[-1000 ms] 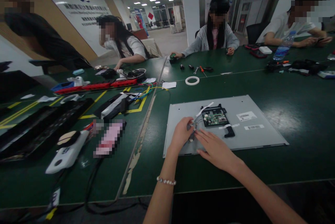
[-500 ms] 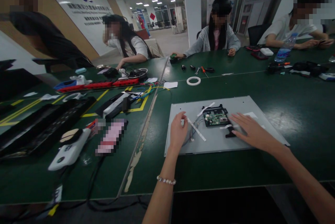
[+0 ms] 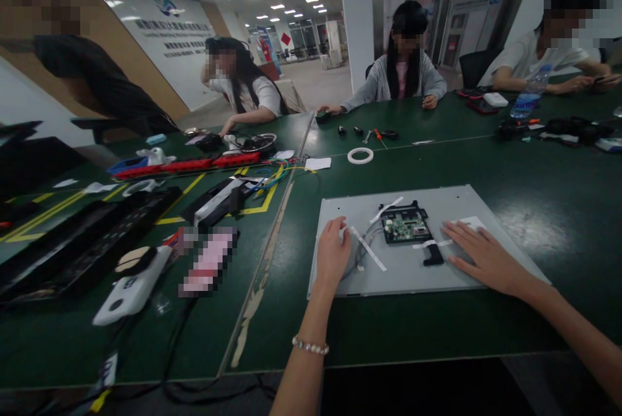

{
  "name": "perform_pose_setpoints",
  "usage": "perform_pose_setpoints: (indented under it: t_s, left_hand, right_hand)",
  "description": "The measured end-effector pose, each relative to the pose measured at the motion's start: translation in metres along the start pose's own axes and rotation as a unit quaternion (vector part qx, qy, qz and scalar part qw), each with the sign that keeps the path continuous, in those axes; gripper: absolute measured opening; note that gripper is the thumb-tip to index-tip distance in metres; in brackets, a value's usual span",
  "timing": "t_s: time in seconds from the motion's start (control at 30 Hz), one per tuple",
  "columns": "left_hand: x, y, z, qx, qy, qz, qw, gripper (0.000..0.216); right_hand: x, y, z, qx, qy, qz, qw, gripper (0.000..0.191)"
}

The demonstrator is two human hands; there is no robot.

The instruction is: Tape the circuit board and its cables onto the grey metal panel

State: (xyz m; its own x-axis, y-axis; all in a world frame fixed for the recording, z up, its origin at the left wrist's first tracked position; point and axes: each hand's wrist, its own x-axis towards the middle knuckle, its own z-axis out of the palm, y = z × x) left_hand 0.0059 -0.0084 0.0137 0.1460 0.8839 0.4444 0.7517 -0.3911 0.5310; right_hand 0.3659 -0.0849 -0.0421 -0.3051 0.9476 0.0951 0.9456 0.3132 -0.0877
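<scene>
A flat grey metal panel [image 3: 408, 280] lies on the table in front of me. On it sits a green circuit board [image 3: 408, 227] in a black frame, with grey cables [image 3: 362, 244] running off its left side. White tape strips [image 3: 369, 249] stick to the panel and over the cables; another strip [image 3: 422, 245] crosses the frame's black lower arm [image 3: 434, 254]. My left hand [image 3: 334, 251] rests at the panel's left part beside the cables, its fingers loosely bent and seemingly holding nothing. Flat on the panel's right side lies my right hand [image 3: 483, 257], fingers stretched out, at that strip's end.
Beyond the panel are a tape roll [image 3: 360, 155] and an orange-handled tool [image 3: 379, 135]. To the left lie black trays [image 3: 78, 241], a white device [image 3: 131, 286] and a red power strip [image 3: 194, 163]. A water bottle [image 3: 529, 95] stands far right. Several people are around the table.
My right hand has shifted right, away from the circuit board, and now lies flat on the panel. The tape strip by the black arm is more visible. My left hand is nearly unchanged.
</scene>
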Motion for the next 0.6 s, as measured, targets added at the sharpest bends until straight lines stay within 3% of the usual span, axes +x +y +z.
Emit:
perform_pose_setpoints:
  t_s: [0.37, 0.6]
  left_hand:
    - [0.0, 0.007, -0.005, 0.0, -0.011, 0.0, 1.0, 0.029]
    - [0.0, 0.007, -0.005, 0.007, -0.027, 0.009, 1.0, 0.029]
  right_hand:
    - [-0.029, 0.014, -0.001, -0.015, 0.008, 0.029, 0.999, 0.07]
    - [-0.064, 0.06, 0.009, -0.004, 0.008, 0.057, 0.998, 0.069]
